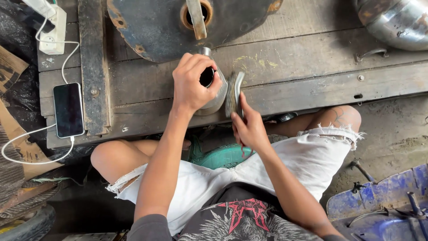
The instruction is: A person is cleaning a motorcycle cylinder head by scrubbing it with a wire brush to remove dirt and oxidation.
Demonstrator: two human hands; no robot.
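Two hands busy at the edge of a worn wooden surface (312,89). Left hand (191,85) has its grip wrapped tight around the open end of a metal pipe (214,100), fingers curled over the rim, holding it at the surface's near edge. Right hand (249,127) is closed around a wire brush (235,91), whose head sits just right of the pipe, touching or nearly touching its side, can't quite tell. Beyond the left grip there's a rusty round metal plate (160,31). Way off to its left, a phone (68,109) on a white charger cable (26,134).
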